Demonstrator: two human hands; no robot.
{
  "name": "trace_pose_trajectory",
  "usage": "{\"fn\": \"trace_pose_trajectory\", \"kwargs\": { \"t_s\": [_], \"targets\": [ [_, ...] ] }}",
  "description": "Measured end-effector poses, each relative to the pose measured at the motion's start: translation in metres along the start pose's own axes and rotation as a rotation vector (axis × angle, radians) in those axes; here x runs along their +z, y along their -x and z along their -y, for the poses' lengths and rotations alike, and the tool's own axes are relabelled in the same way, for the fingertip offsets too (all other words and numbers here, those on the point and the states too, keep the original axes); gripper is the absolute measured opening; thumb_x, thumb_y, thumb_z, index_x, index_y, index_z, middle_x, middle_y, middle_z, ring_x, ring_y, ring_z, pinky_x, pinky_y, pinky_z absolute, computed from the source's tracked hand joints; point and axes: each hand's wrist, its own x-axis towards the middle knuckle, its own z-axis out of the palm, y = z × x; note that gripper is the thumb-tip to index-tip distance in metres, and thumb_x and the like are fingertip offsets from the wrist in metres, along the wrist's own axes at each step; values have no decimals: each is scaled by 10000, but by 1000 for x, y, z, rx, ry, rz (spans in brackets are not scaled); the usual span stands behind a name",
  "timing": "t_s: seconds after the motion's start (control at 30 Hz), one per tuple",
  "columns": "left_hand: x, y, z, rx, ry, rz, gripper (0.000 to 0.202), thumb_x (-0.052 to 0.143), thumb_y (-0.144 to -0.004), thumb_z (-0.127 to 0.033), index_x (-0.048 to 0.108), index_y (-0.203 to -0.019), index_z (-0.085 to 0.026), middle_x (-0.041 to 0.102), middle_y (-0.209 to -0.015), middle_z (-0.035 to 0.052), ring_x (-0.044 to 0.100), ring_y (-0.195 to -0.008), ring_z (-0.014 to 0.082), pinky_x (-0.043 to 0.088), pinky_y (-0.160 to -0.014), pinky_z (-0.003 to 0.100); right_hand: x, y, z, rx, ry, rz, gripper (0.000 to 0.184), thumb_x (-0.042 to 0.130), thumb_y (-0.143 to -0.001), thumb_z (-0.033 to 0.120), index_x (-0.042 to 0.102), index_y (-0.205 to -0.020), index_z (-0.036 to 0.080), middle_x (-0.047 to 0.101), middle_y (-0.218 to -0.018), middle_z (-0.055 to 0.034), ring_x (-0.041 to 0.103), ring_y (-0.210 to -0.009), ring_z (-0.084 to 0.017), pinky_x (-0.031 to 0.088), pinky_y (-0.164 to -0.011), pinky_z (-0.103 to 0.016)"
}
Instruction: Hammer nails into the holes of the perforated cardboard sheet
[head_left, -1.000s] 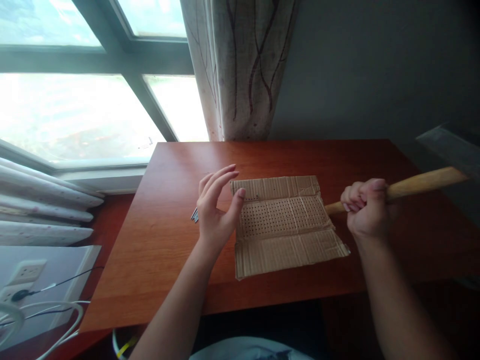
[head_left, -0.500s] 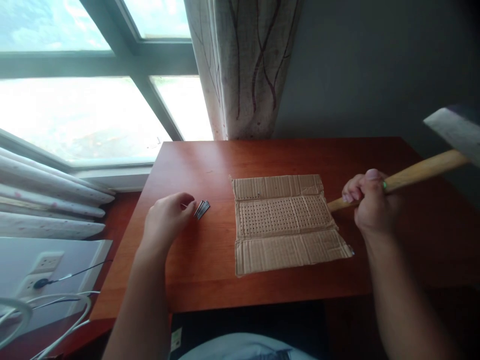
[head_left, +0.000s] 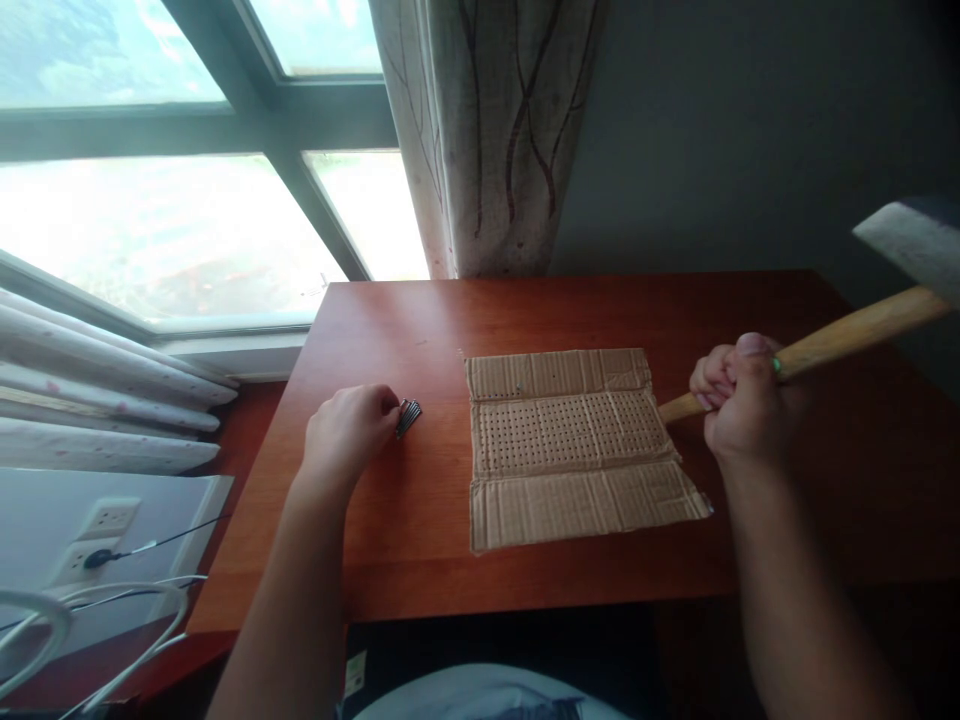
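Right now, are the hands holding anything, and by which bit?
The right hand grips a hammer by its wooden handle. The left hand is at the nails; whether it holds any cannot be told.

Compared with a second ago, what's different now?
The left hand has moved left from the cardboard to the thin metal rods; whether it grips any is unclear. The hammer tilts up slightly more. The right hand stayed gripping it; the cardboard stayed put.
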Motion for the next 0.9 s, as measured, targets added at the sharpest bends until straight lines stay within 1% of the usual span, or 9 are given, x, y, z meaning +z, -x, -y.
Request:
{"fn": "trace_pose_trajectory", "kwargs": {
  "t_s": [0.13, 0.3, 0.43, 0.5, 0.6, 0.67, 0.73, 0.8, 0.9],
  "targets": [
    [-4, 0, -5, -20, -42, 34, 342, 504, -875, -439, 794, -943, -269, 783, -1050, 123, 715, -922, 360, 443, -634, 361, -1, 0, -2, -7, -16, -6, 524, 673, -923, 426, 363, -545, 238, 283, -442, 79, 248, -358, -78, 146, -372, -293],
    [-1, 1, -7, -36, -73, 7, 307, 522, -861, -415, 780, -913, -258, 777, -1023, 144, 718, -913, 383, 452, -628, 377, -1, 1, -3, -9, 10, 0, 539, 667, -922, 476, 357, -548, 242, 280, -451, 80, 257, -356, -79, 161, -366, -286],
    [4, 1, -2, -45, -6, -141, 250, 556, -850, -395, 742, -894, -233, 774, -975, 143, 718, -876, 359, 461, -637, 376, 0, 1, -1, 9, 22, -16, 534, 668, -914, 469, 347, -552, 241, 275, -449, 77, 257, -358, -82, 158, -369, -289],
    [5, 0, 2, -16, 145, -290, 183, 599, -818, -342, 718, -889, -222, 767, -923, 110, 712, -827, 304, 482, -668, 366, 0, 1, -1, 17, 17, -19, 537, 669, -911, 466, 341, -551, 239, 275, -448, 76, 255, -359, -81, 154, -372, -290],
    [1, 3, 0, 116, 604, -463, 147, 669, -782, -318, 685, -867, -199, 726, -805, 43, 685, -731, 205, 526, -702, 325, 0, 1, -1, 13, 5, -19, 531, 674, -906, 465, 344, -556, 239, 280, -449, 75, 257, -358, -81, 148, -372, -291],
    [-5, 10, -11, 217, 969, -470, 170, 717, -778, -318, 669, -870, -183, 700, -779, 20, 678, -707, 166, 552, -688, 289, -1, 1, -1, 7, 13, -22, 527, 667, -910, 462, 342, -560, 240, 278, -451, 77, 260, -358, -82, 159, -373, -287],
    [-11, 20, -29, 308, 1222, -422, 168, 750, -787, -278, 658, -884, -176, 693, -783, 13, 681, -706, 147, 563, -661, 261, 0, 2, -1, 3, 27, -20, 531, 659, -916, 460, 334, -560, 237, 277, -450, 78, 258, -359, -79, 171, -376, -281],
    [-14, 28, -49, 420, 1334, -379, 140, 755, -807, -237, 658, -887, -176, 709, -824, 20, 681, -707, 131, 570, -660, 248, 0, 3, -1, -4, 34, -13, 537, 658, -917, 457, 331, -555, 234, 277, -446, 78, 253, -362, -77, 174, -377, -276],
    [-12, 33, -75, 570, 1302, -341, 127, 755, -831, -216, 674, -921, -180, 717, -829, 23, 693, -742, 134, 585, -717, 257, 0, 3, -2, -7, 36, -5, 531, 658, -916, 464, 345, -554, 234, 282, -444, 76, 255, -364, -76, 173, -374, -274]
  ]
}}
